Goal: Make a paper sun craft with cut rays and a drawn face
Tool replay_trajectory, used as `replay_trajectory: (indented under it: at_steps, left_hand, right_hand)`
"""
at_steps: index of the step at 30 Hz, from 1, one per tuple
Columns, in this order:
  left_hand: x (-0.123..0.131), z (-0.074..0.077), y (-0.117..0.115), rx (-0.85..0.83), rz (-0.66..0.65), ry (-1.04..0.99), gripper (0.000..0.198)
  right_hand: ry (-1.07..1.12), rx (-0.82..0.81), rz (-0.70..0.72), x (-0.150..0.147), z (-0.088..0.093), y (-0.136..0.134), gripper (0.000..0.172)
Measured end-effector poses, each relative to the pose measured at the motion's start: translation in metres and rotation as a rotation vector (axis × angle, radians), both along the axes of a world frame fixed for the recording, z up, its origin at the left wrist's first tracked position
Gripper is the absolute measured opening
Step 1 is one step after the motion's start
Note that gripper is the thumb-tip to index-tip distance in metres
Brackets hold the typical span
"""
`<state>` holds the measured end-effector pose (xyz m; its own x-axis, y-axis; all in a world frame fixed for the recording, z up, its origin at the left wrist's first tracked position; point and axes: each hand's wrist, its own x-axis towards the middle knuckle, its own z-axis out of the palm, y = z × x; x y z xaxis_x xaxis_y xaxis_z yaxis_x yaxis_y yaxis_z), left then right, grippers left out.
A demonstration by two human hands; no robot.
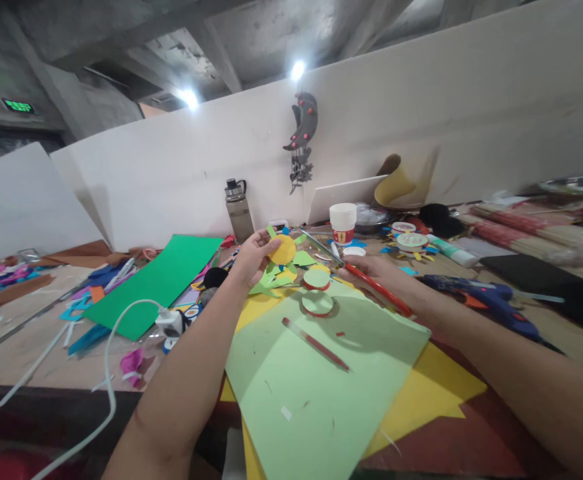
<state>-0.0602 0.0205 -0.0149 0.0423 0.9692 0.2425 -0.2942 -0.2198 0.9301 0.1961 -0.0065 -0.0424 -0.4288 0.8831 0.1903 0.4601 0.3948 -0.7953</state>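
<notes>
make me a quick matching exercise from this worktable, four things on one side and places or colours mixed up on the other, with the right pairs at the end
Things
1. yellow paper disc
2. red pen
3. water bottle
4. glue gun

Places and colours
A. standing in front of the white panel
B. blue with an orange part
C. held in the left hand
D. lying on the light green sheet

Right pairs
1-C
2-D
3-A
4-B
</notes>
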Motion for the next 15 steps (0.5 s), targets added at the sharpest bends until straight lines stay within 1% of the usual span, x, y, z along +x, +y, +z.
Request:
replay_trajectory:
  at_steps: [4,9,15]
  left_hand:
    - [-0.0001,-0.0002,0.0003,0.003,0.000,0.004,0.046]
    - [0.0002,0.0002,0.0001,-0.006,0.006,0.008,0.045]
    - [-0.0012,-0.0005,0.0007,0.004,0.012,0.006,0.044]
  right_hand:
    - [0.001,-0.056,0.002,0.0009,-0.0011,0.0009,0.040]
    - [0.016,-0.080,0.012,0.0006,-0.0010,0.0016,0.040]
    - [0.002,-0.110,-0.049,-0.0018,-0.0012,-0.0002,0.037]
